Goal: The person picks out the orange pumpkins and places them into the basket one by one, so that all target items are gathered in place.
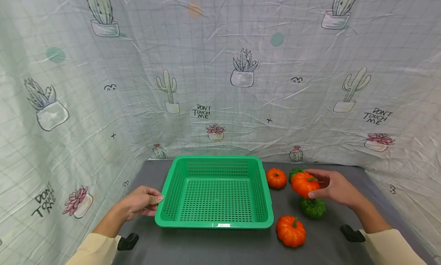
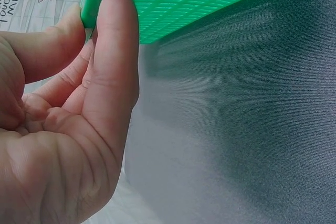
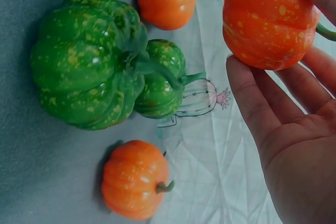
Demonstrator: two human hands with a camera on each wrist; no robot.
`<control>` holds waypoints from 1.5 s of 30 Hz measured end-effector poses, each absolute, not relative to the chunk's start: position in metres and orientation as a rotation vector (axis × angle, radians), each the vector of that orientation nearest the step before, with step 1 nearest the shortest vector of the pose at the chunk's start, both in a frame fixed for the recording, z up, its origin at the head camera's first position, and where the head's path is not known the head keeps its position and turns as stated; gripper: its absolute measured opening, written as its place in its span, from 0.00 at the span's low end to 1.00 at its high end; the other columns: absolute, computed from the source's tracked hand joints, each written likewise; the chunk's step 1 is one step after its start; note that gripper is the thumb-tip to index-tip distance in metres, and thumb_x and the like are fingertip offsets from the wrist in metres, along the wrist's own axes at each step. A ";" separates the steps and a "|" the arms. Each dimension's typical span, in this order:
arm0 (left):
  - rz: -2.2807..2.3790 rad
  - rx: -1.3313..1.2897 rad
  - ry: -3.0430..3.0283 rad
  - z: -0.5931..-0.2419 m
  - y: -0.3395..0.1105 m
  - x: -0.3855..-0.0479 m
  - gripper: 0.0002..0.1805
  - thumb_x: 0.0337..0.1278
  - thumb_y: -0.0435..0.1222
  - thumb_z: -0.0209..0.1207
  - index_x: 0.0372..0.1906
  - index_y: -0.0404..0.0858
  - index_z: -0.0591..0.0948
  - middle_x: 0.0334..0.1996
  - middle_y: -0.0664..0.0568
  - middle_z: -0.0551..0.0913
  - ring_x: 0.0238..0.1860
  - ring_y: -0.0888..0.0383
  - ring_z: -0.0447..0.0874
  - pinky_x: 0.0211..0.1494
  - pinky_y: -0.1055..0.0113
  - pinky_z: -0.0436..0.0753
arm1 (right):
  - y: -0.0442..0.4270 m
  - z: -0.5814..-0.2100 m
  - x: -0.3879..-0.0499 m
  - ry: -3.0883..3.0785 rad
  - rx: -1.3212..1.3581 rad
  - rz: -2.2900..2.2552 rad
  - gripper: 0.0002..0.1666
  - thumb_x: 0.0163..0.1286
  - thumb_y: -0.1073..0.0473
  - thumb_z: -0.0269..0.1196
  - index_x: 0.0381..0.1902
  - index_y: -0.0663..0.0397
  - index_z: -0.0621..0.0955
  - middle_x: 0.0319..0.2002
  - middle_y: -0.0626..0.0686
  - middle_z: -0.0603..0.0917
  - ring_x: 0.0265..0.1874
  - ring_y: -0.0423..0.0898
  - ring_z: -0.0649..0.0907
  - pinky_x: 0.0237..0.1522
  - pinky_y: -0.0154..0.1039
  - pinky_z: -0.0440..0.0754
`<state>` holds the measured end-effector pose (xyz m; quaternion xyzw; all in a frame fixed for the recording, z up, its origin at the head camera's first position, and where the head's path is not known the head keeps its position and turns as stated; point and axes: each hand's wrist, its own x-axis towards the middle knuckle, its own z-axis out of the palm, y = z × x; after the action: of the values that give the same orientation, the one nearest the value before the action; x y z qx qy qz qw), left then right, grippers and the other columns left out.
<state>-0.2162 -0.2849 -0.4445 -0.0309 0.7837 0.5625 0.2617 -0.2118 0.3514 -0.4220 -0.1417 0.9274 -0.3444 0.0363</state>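
Note:
My left hand (image 1: 142, 203) pinches the left rim of a green plastic basket (image 1: 270, 209) between thumb and fingers. The left wrist view shows the thumb and forefinger on the basket's rim (image 2: 97, 1). My right hand (image 1: 339, 188) holds an orange toy pumpkin (image 1: 303, 184) with a green stem, raised over two green pumpkins. The larger, nearer green pumpkin (image 1: 313, 208) rests on the table; the smaller one (image 3: 160, 80) is partly hidden in both views. In the right wrist view, thumb and fingers lie around the held pumpkin (image 3: 270, 22).
One orange pumpkin (image 1: 276, 178) sits by the basket's far right side. Another orange pumpkin (image 1: 291, 231) lies near the basket's front right corner. The grey table (image 1: 241, 249) is enclosed by a cactus-print sheet (image 1: 220, 96) at the back and sides.

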 end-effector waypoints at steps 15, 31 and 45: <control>1.529 -0.089 2.138 -0.447 -0.286 -0.215 0.12 0.72 0.35 0.62 0.49 0.29 0.82 0.29 0.52 0.80 0.32 0.58 0.79 0.40 0.61 0.89 | 0.331 -0.417 -0.219 2.792 -0.488 -1.121 0.47 0.63 0.49 0.77 0.74 0.61 0.72 0.70 0.69 0.76 0.64 0.70 0.80 0.58 0.62 0.83; 1.530 -0.102 2.140 -0.446 -0.284 -0.215 0.12 0.72 0.35 0.62 0.50 0.28 0.81 0.30 0.51 0.79 0.33 0.57 0.78 0.40 0.61 0.89 | 0.306 -0.414 -0.228 2.735 -0.583 -1.154 0.46 0.65 0.50 0.76 0.74 0.62 0.72 0.71 0.68 0.75 0.69 0.71 0.75 0.61 0.63 0.81; 1.523 -0.088 2.127 -0.446 -0.285 -0.217 0.11 0.72 0.35 0.62 0.48 0.30 0.82 0.29 0.52 0.78 0.32 0.58 0.78 0.40 0.62 0.88 | 0.283 -0.419 -0.239 2.703 -0.599 -1.171 0.47 0.61 0.47 0.78 0.73 0.59 0.74 0.68 0.64 0.79 0.62 0.61 0.82 0.48 0.34 0.86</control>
<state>-0.2171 -0.2855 -0.4455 -0.0325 0.7850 0.5618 0.2590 -0.2394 0.2833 -0.4185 -0.1988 0.8971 -0.3886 0.0680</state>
